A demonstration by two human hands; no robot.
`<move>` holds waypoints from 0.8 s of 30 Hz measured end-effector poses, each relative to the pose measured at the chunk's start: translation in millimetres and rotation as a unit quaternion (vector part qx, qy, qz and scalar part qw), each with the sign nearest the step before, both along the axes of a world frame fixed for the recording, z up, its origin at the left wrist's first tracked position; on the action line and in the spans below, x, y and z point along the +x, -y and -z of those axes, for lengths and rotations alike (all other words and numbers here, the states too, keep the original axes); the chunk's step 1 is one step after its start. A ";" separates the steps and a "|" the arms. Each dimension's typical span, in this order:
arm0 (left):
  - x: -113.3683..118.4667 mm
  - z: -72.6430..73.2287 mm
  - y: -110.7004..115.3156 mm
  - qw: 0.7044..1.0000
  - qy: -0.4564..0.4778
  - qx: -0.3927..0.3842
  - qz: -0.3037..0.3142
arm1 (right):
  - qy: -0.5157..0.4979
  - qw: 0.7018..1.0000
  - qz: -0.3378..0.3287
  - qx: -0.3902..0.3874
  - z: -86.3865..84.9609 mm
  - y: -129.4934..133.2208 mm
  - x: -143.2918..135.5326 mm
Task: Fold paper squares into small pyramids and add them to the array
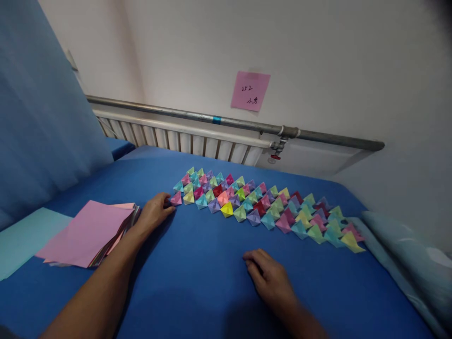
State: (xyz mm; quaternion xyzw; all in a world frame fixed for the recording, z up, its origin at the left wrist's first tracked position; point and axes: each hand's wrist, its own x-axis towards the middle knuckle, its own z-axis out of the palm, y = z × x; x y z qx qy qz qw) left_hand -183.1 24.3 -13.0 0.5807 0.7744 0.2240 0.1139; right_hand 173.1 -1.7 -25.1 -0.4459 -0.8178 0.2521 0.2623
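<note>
Blue tabletop, white wall, radiator at 10 o'clock. Folded papers mid-table, long axis roughly 9:30 to 3:30, corners aimed about 12. Left hand touches the pink end piece at 8, can't tell if pinching; right hand, well apart, loosely curled at 5.

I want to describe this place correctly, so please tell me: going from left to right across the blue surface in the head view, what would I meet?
Light green paper, stack of coloured paper, left hand, folded papers, bluish plastic sheet.
</note>
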 end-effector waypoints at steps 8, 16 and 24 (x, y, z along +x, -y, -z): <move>4.2 5.1 -8.5 1.000 -0.019 0.002 -0.025 | 0.005 1.000 -0.007 0.001 0.9 -0.2 -0.3; 8.6 6.3 -13.8 0.999 -0.035 0.013 -0.031 | 0.032 0.999 -0.005 -0.001 0.3 0.3 -0.9; 8.2 8.8 -17.6 0.998 -0.045 0.017 -0.042 | 0.038 0.999 -0.005 0.004 1.6 -0.5 -1.2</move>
